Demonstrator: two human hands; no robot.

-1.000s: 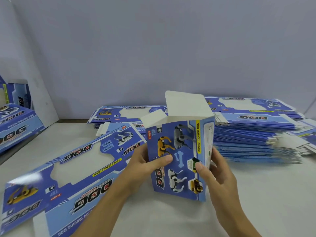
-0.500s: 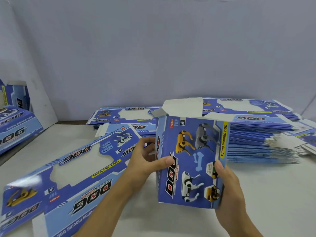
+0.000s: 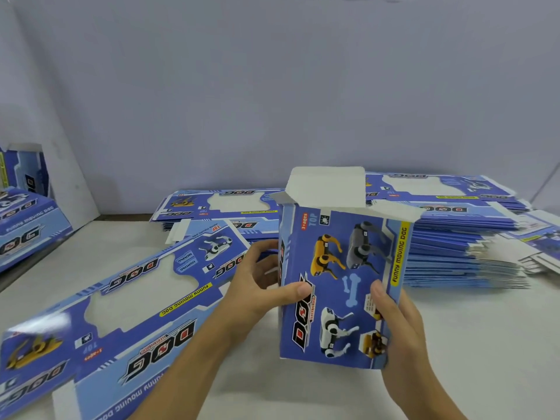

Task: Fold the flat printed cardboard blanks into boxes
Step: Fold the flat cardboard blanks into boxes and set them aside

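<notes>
Upright box [image 3: 339, 286] between left hand [image 3: 257, 286] and right hand [image 3: 397, 322]

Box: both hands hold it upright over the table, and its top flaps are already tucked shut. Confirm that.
Not quite. In the head view both hands, left and right, do hold the box upright over the table, but its top flaps are open, not tucked shut: the big white one stands up above the open top.

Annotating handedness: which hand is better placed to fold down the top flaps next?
Probably left. The left hand grips the box higher, nearer the open white flaps. The right hand clasps the lower right edge, supporting it.
</notes>
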